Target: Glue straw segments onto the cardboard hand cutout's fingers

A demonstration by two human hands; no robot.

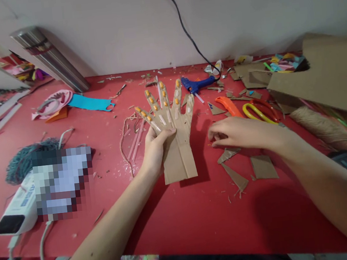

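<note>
My left hand (159,146) grips a cardboard cutout shaped like a hand (181,145), thumb pressed on its palm. The cutout is tilted up above the red table, its fingers spread and pointing away from me. Short orange tube pieces (164,93) sit along most of its fingers, and clear or pale pieces lie on the palm and the rightmost finger. To the right, my right hand (228,132) hovers over the table, fingers loosely curled with a gap to the thumb and nothing visible between them. Cardboard scraps (234,175) lie just below it.
A blue glue gun (198,84) with a black cord lies behind the cutout. Orange-handled and yellow-handled scissors (257,113) lie beyond my right hand. Cardboard sheets (326,76) crowd the right. Left are a steel flask (51,56), twine (24,160), a white power bank (23,203) and cables.
</note>
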